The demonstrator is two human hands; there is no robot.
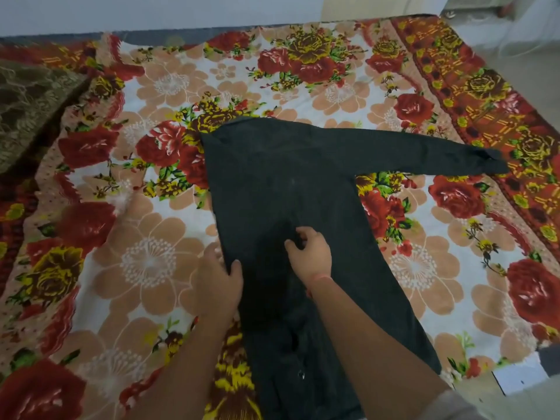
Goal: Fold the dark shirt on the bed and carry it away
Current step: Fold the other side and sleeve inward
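The dark shirt [281, 183] lies flat on the floral bedsheet [151, 262], near the middle of the bed, and its body runs from the far side toward the near edge. One long sleeve [424, 153] is stretched out to the right, and its cuff [494, 165] reaches the red patterned border of the sheet. The left side of the shirt is a straight folded edge. The left hand [219, 283] lies at this left edge, the thumb on top of the cloth and the fingers at the fold, grasping the edge. The right hand [310, 253] rests on the middle of the shirt, fingers bent and pinching a small bunch of cloth. A brown lace cloth [27, 107] lies at the far left.
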